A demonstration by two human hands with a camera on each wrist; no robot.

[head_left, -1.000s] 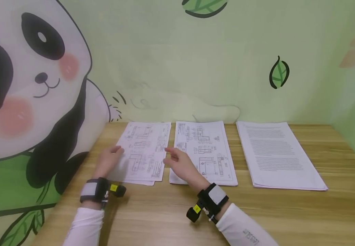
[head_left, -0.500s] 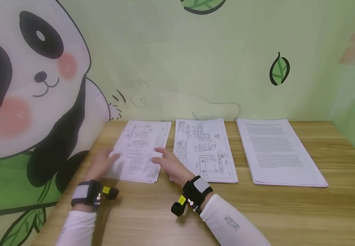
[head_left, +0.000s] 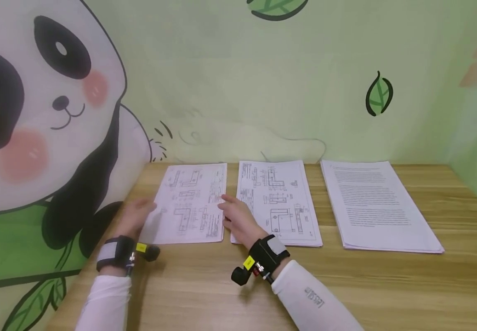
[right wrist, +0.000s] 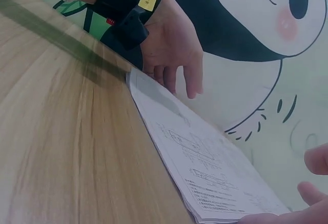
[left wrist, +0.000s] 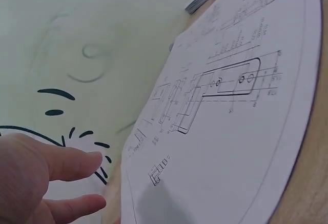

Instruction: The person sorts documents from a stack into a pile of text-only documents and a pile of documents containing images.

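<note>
Three paper stacks lie in a row. The left stack (head_left: 189, 202), with technical drawings on its top sheet, lies between the two hands. My left hand (head_left: 134, 218) is at its left edge; in the right wrist view the fingers of that left hand (right wrist: 177, 44) point down behind the edge, nearly straight. My right hand (head_left: 242, 219) is at the stack's right edge, fingers loosely extended, partly over the middle stack (head_left: 280, 193). In the right wrist view the right hand (right wrist: 302, 216) touches or nearly touches the left stack's edge. Neither hand grips a sheet.
A right stack (head_left: 375, 207) of printed text lies farther right, its sheets slightly fanned at the lower left. All stacks rest on a wooden table (head_left: 205, 285) against a green wall (head_left: 230, 82) painted with a panda (head_left: 69, 115).
The left stack's sheets, uneven at the lower edge before, now lie more evenly. My right hand moved left over the stack, then back to its right edge. My left hand moved slightly left.
</note>
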